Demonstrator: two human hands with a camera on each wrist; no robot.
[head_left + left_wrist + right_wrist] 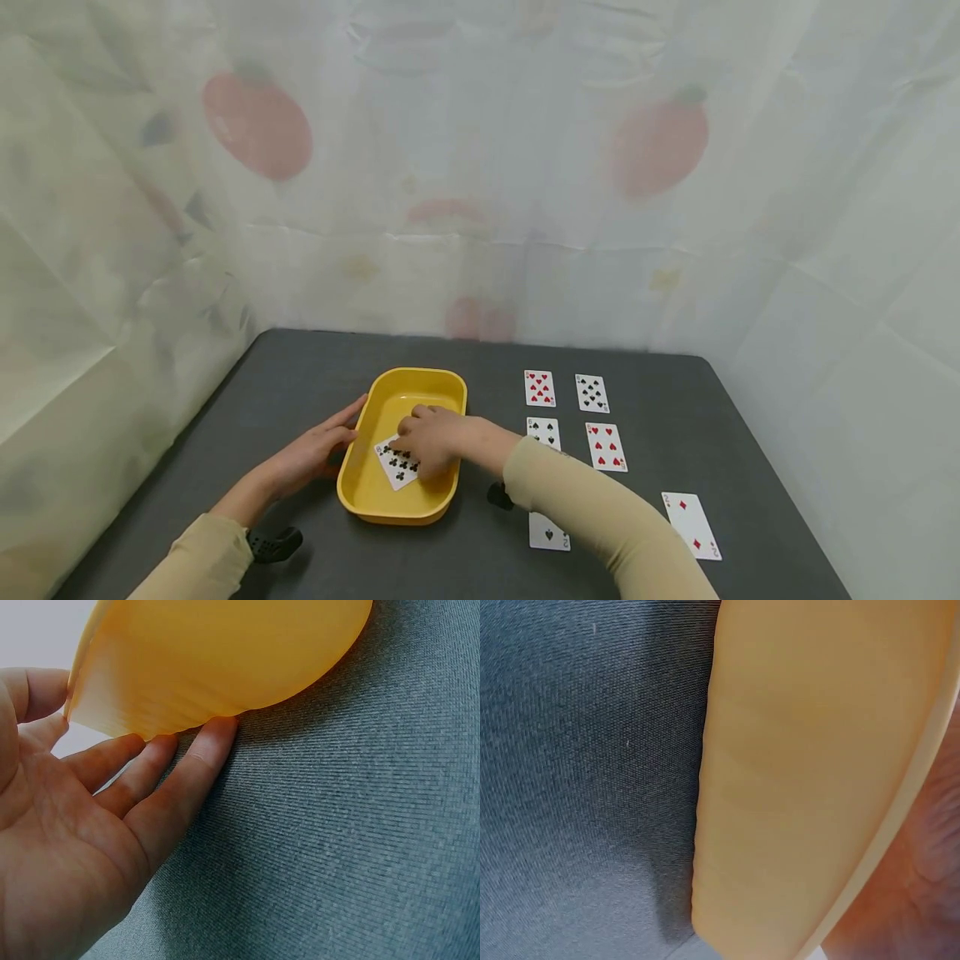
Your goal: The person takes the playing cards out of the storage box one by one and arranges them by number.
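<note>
A yellow tray [417,372] stands on the dark grey table [300,375]. My left hand [341,425] is flat against the tray's left outer wall. In the left wrist view its fingers [180,772] are straight and touch the tray [217,652] from below, thumb near the rim. My right hand [420,446] reaches into the tray, and its bent fingers hold a clubs card [396,471] that lies face up on the bottom. The right wrist view shows only the tray's outer wall [810,750] and a bit of palm [922,885].
Face-up cards lie right of the tray: a hearts card [539,388], two spades cards [592,393] [543,432], another hearts card [606,447], a two of diamonds [692,525] and a spades card [549,533] half under my right forearm. A printed curtain surrounds the table.
</note>
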